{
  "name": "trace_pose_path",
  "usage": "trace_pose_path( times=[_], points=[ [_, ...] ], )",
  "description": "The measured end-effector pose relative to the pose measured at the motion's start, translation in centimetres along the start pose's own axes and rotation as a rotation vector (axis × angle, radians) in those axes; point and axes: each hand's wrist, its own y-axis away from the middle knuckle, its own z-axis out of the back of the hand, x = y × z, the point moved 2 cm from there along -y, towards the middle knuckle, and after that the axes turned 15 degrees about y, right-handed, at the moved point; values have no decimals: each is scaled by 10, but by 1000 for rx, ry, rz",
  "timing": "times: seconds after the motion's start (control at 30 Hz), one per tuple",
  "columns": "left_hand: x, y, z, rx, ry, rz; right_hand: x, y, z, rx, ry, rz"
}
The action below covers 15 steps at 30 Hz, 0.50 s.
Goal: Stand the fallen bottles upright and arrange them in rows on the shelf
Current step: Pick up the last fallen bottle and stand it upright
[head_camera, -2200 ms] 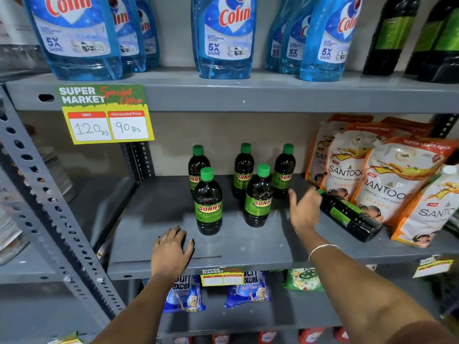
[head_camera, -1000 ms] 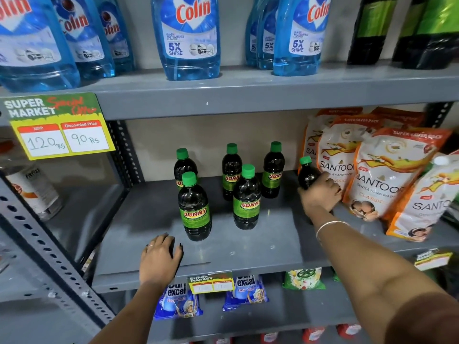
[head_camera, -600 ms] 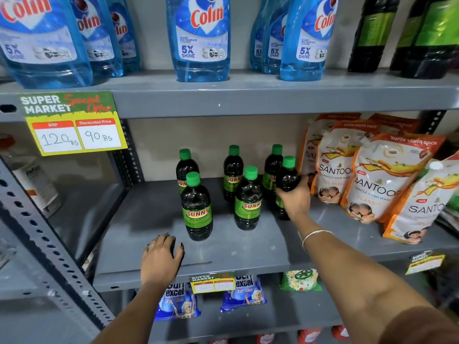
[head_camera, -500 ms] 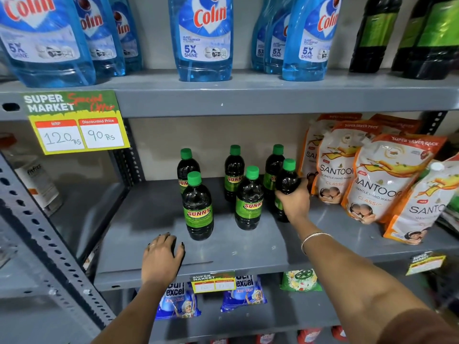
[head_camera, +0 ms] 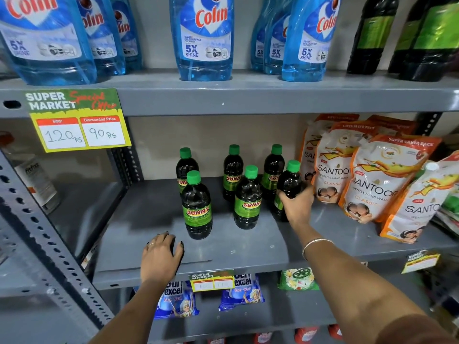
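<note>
Several dark Sunny bottles with green caps stand upright on the grey middle shelf. Three form a back row: left, middle, right. In front stand a left bottle and a middle one. My right hand is wrapped around a further bottle, upright at the right end of the front row, its base hidden by my hand. My left hand lies flat on the shelf's front edge, fingers spread, holding nothing.
Orange Santoor refill pouches lean right beside the held bottle. Blue Colin bottles and dark bottles fill the shelf above. A price card hangs at upper left. Surf Excel packets lie on the shelf below.
My right hand picked up the fallen bottle by the pouches, turned it upright and carried it left to the front row's right end. The left hand stayed put.
</note>
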Motion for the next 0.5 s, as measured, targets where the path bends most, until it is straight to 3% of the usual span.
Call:
trace_pose_path(
  times=[0.27, 0.5],
  points=[
    [0, 0, 0, 4, -2, 1, -3, 18, -8, -46, 322, -17],
    [1, 0, 0, 6, 18, 7, 3, 9, -4, -2, 262, -101]
  ],
)
